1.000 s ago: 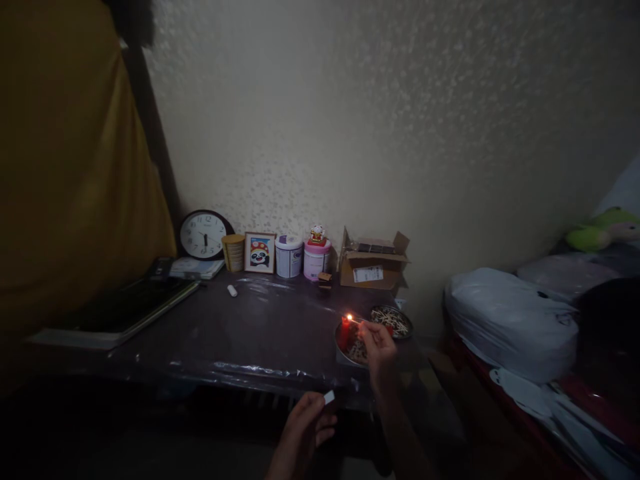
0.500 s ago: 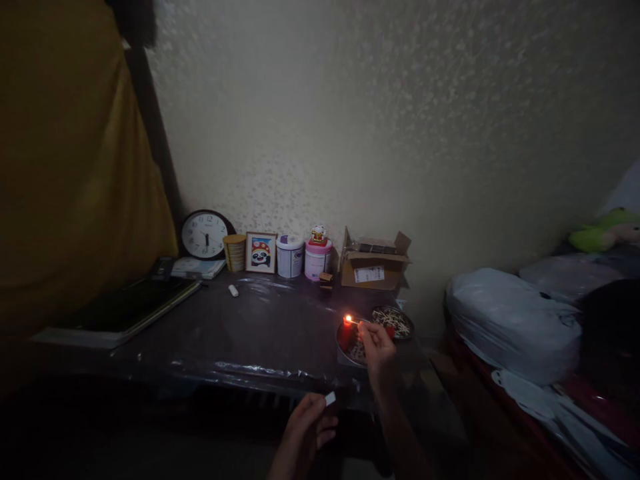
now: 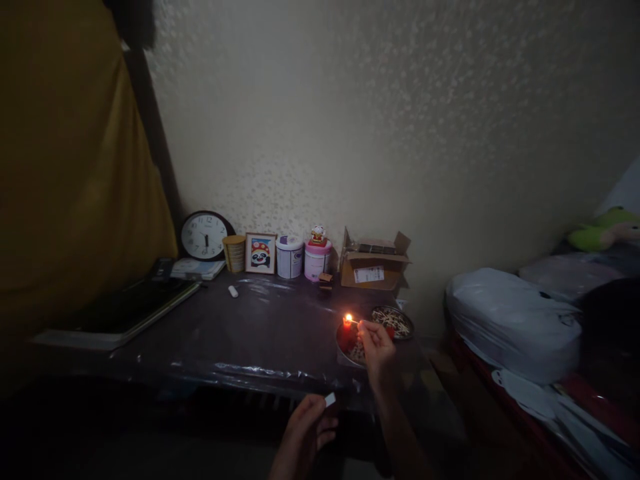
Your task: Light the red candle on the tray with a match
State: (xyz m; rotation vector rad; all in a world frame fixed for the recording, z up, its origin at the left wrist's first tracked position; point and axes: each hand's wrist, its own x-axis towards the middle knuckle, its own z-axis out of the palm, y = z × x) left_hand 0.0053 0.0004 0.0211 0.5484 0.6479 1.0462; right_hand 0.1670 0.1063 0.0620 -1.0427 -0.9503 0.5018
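Note:
My right hand [image 3: 376, 343] pinches a thin match [image 3: 355, 321], with a bright flame at the match's far end. That flame sits right at the top of a red candle [image 3: 346, 333], which stands in a round dish [image 3: 354, 360] with small bits in it. Below the table's front edge, my left hand [image 3: 307, 427] is closed on a small box, likely a matchbox [image 3: 330, 399]; only its pale end and dark side show. Behind my right hand lies a second round dish [image 3: 411, 325] full of matchsticks, and something red shows beside my fingers.
Along the wall stand a clock [image 3: 204, 235], a yellow cup [image 3: 234, 255], a picture frame [image 3: 261, 253], two tubs and an open cardboard box [image 3: 376, 272]. A small white object [image 3: 233, 291] lies on the plastic-covered table [image 3: 260, 327]. White bags [image 3: 510, 320] are piled at right.
The glow at the candle's top has grown somewhat brighter and redder. Both hands have stayed almost where they were.

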